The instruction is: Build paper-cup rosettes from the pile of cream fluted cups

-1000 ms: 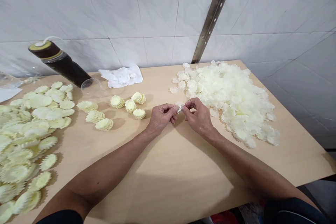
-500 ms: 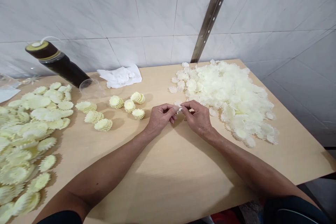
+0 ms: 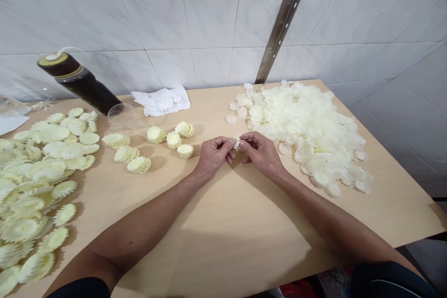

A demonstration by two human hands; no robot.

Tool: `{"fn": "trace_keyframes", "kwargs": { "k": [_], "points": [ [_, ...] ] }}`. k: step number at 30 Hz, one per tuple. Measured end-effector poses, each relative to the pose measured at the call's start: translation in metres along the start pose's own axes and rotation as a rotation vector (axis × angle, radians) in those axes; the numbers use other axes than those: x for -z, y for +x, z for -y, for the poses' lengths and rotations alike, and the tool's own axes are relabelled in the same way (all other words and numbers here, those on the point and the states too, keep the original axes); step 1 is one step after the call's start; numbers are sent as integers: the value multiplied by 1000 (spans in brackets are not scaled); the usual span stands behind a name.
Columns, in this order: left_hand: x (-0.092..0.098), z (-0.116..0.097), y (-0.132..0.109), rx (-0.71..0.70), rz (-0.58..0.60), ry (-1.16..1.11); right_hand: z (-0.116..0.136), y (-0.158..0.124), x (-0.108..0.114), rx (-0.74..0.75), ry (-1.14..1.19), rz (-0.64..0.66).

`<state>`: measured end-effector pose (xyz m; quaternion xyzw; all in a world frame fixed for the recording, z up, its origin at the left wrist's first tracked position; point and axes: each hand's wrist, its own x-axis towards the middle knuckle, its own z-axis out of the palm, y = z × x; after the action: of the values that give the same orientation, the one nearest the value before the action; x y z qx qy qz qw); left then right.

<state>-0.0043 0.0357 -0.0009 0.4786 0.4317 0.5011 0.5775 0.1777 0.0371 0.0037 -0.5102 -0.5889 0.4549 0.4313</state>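
Between my fingertips is a small pale disc with a toothed, petal-like edge (image 3: 236, 143); whether it is one disc or a few stacked I cannot tell. My left hand (image 3: 214, 156) pinches it from the left, thumb on top. From the other side my right hand (image 3: 260, 152) grips it with thumb and forefinger. Just right of that hand spreads a heap of thin, whitish toothed discs (image 3: 307, 125). Left of my left hand stand several short stacks of yellowish toothed discs (image 3: 138, 165), the nearest being a small stack (image 3: 185, 151).
A large pile of thicker yellowish toothed discs (image 3: 45, 167) covers the table's left side. Behind it a dark bottle (image 3: 87, 86) leans beside a clear plastic lid (image 3: 122, 114) and crumpled white tissue (image 3: 162, 101). A slotted metal bracket (image 3: 279, 35) rises against the tiled wall (image 3: 209, 4).
The view has shifted slightly. My hands stay pinched together at the same place, and the toothed disc between them has turned a little.
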Motion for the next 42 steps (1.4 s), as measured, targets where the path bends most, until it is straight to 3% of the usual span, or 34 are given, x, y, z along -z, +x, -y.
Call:
{"fn": "trace_keyframes", "kwargs": {
  "k": [4,7,16,25,34,42],
  "points": [
    [0,1,0,-6,-12,-1,0,4,2,-153,124,87],
    [0,1,-1,-8,-7,-7,1,5,2,-176,109,113],
    [-3,3,-4,-27,-20,82,7,-2,3,205,-388,-36],
    [-3,8,-3,-38,-43,98,10,-4,4,20,-114,42],
    [-4,4,-5,-41,-29,81,6,-4,-2,70,-213,-75],
    [-4,6,-7,-67,-38,108,4,-3,3,189,-441,27]
  ]
}}
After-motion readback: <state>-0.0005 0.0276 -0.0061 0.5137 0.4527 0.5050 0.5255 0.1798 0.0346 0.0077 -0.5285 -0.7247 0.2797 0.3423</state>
